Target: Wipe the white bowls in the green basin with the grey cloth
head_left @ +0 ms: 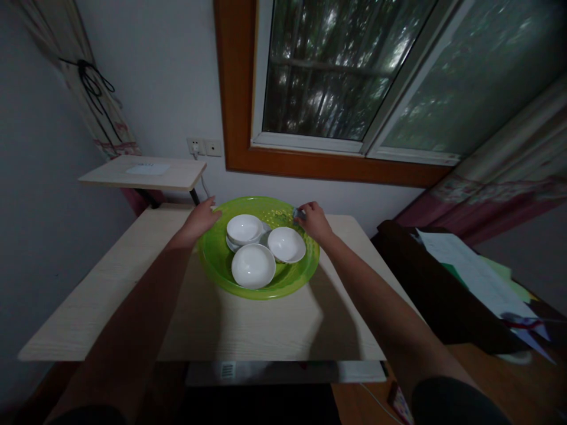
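Head view: round bowls (pixel 253 265), mouths upward, inside green basin (pixel 212 252).

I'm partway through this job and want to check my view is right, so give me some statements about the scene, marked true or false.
1. The green basin stands on the table. True.
2. The left hand is at the basin's right rim. False: it is at the left rim.
3. The right hand has a small grey-blue item between its fingers. True.
4. The white bowls lie on the bare table beside the basin. False: they are inside the basin.
5. A raised shelf stands at the table's far left. True.
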The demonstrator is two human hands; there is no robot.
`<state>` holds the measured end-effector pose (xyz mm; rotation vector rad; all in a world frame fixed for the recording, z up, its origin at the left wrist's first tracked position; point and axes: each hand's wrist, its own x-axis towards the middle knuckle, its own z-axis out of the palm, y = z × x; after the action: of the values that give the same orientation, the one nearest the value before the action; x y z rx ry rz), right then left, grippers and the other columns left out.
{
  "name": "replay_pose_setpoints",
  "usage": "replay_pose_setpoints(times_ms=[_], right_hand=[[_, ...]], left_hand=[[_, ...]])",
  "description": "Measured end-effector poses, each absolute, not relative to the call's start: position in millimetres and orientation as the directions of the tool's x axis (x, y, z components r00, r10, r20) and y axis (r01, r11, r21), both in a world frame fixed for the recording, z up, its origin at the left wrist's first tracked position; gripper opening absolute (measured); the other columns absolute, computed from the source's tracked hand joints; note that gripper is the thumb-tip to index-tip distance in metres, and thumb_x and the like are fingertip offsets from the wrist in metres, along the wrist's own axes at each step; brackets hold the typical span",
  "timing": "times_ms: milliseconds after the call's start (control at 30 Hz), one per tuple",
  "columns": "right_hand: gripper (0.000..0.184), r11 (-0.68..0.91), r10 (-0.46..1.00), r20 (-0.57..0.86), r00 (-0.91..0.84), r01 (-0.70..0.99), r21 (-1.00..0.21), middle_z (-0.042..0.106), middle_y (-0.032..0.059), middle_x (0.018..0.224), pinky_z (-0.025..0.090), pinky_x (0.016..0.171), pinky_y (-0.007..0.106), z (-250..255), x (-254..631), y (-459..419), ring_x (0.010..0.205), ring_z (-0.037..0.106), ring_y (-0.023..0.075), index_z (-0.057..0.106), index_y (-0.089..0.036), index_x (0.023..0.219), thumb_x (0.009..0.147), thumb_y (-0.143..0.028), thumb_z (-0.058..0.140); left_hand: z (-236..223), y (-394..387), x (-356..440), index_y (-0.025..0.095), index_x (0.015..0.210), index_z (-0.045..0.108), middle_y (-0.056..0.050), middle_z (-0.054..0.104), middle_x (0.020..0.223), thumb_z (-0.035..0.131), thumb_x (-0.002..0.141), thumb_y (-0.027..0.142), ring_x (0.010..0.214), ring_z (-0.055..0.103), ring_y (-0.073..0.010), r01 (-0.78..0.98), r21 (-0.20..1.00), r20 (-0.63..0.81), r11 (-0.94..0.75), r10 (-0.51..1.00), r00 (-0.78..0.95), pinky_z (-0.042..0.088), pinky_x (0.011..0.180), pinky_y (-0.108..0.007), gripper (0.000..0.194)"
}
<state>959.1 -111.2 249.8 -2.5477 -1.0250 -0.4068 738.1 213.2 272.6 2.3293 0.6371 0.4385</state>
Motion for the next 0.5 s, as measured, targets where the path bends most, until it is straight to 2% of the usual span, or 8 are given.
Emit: replay_pose_setpoints(times_ms=[100, 200, 267, 333, 500], right_hand=[[0.036, -0.654, 0.670, 0.345, 0.658, 0.742, -0.146, 0.063, 0.0190, 0.134, 0.045, 0.111, 0.045, 257.7, 951.7, -117.8, 0.122, 0.060, 0.0321, 0.070, -0.014, 0.129, 0.097, -0.028, 0.059], [0.043, -0.620, 0.730, 0.266, 0.629, 0.774, -0.128, 0.063, 0.0167, 0.144, 0.045, 0.114, 0.041, 260.4, 943.6, -126.5, 0.127, 0.062, 0.0291, 0.065, -0.013, 0.140, 0.100, -0.024, 0.052], [0.045, -0.614, 0.743, 0.232, 0.627, 0.778, -0.136, 0.058, 0.0130, 0.152, 0.046, 0.115, 0.039, 260.5, 937.2, -133.5, 0.128, 0.065, 0.0276, 0.064, -0.016, 0.142, 0.100, -0.020, 0.051], [0.041, -0.617, 0.747, 0.211, 0.631, 0.776, -0.135, 0.055, 0.0086, 0.155, 0.048, 0.113, 0.039, 261.1, 929.8, -141.0, 0.127, 0.066, 0.0277, 0.071, -0.021, 0.135, 0.098, -0.019, 0.052], [0.033, -0.637, 0.738, 0.216, 0.639, 0.765, -0.089, 0.060, 0.0067, 0.150, 0.054, 0.107, 0.041, 268.3, 912.1, -156.6, 0.117, 0.072, 0.0284, 0.079, -0.023, 0.120, 0.099, -0.025, 0.054]], left_hand=[[270.2, 213.8, 759.0, 0.014, 0.145, 0.055, -0.023, 0.066, 0.139, 0.059, 0.094, 0.039, 0.127, 0.064, -0.0339, 0.453, 0.431, 0.042, -0.780, 0.519, 0.854, 0.049, 0.106, -0.042, 0.057], [259.6, 214.5, 766.1, 0.014, 0.136, 0.059, -0.025, 0.069, 0.131, 0.057, 0.096, 0.039, 0.119, 0.068, -0.0357, 0.535, 0.276, -0.024, -0.798, 0.551, 0.834, 0.052, 0.098, -0.044, 0.047], [255.1, 214.6, 766.0, 0.014, 0.132, 0.060, -0.026, 0.070, 0.128, 0.055, 0.096, 0.038, 0.117, 0.069, -0.0359, 0.562, 0.235, -0.022, -0.793, 0.573, 0.819, 0.053, 0.096, -0.043, 0.044], [254.1, 213.5, 764.7, 0.014, 0.131, 0.060, -0.026, 0.070, 0.126, 0.054, 0.097, 0.039, 0.116, 0.069, -0.0368, 0.567, 0.219, -0.007, -0.794, 0.580, 0.815, 0.053, 0.095, -0.044, 0.044], [257.5, 207.7, 762.3, 0.012, 0.134, 0.058, -0.028, 0.071, 0.124, 0.053, 0.097, 0.041, 0.116, 0.069, -0.0384, 0.584, 0.204, 0.004, -0.786, 0.597, 0.802, 0.053, 0.096, -0.046, 0.047]])
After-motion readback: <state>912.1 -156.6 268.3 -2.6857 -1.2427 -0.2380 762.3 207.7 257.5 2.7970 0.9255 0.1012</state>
